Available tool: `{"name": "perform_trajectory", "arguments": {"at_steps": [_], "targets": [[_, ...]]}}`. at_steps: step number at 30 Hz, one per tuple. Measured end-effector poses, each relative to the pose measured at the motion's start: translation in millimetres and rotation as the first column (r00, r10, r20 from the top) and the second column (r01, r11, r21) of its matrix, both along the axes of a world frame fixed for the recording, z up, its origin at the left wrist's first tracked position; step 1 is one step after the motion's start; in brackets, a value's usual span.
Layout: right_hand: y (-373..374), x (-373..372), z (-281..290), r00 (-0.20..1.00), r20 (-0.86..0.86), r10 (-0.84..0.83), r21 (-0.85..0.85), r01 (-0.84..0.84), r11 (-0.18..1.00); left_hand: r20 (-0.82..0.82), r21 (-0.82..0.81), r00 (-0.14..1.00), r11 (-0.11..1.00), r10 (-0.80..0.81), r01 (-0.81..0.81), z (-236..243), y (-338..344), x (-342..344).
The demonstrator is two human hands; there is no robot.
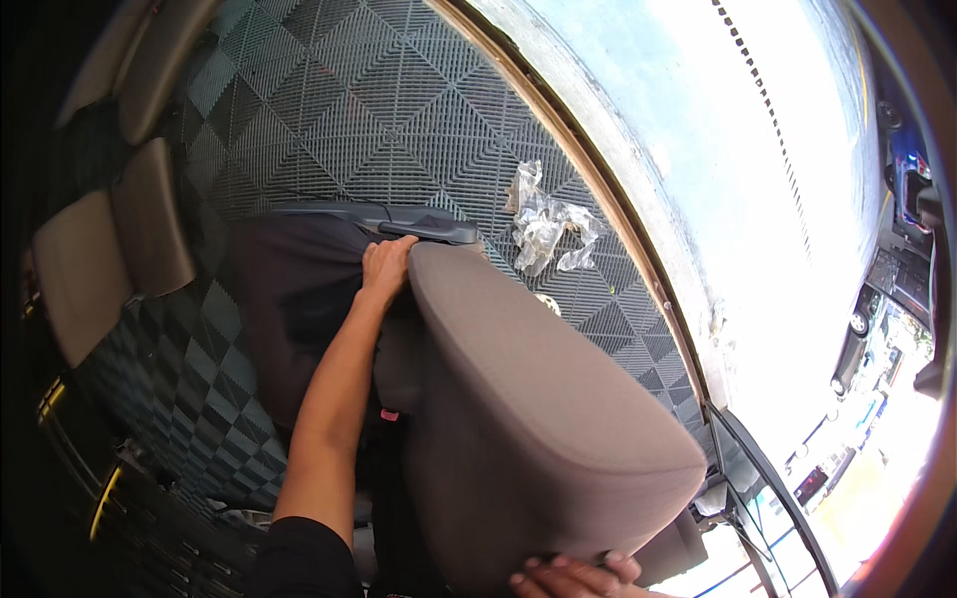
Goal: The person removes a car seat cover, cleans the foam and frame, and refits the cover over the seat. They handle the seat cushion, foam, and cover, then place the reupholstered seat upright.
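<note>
A car seat with a brownish-grey fabric backrest point(558, 369) stands close in front of me. Its cushion is draped in dark cloth point(309, 264), which bunches beside a black plastic side trim point(434, 227). At the inner edge of the backrest, my left hand point(387, 267) is closed on the dark cloth; some fingertips are hidden. My right hand point(576, 576) grips the near end of the backrest with bent fingers pressed on the fabric, partly cut off by the lower edge. A red seat-belt buckle button point(389, 415) shows below my left forearm.
Crumpled clear plastic point(548, 224) lies on the grey ribbed floor tiles point(389, 110). Other brown seats point(110, 249) stand at the left. A wooden-looking edge strip point(598, 179) borders a bright paved area, with parked vehicles point(867, 329) at the far right.
</note>
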State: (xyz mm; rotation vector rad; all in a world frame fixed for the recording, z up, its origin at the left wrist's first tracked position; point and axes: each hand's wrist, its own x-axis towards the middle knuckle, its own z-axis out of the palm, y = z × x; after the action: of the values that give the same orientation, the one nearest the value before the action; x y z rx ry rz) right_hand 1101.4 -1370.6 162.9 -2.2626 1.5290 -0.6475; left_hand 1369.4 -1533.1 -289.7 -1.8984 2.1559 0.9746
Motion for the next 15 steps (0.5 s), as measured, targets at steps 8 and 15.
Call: {"name": "perform_trajectory", "arguments": {"at_steps": [8,15], "targets": [[30,-33,-18,0.757,0.625,0.191,0.152,-0.358,0.921,0.065,0.05,0.995,0.996,-0.073,0.07,24,-17,-5],[-64,-186,-104,-0.054,0.804,-0.592,0.158,-0.941,0.3,-0.073,0.395,0.982,0.909,0.173,-0.131,37,-49,5]]}}
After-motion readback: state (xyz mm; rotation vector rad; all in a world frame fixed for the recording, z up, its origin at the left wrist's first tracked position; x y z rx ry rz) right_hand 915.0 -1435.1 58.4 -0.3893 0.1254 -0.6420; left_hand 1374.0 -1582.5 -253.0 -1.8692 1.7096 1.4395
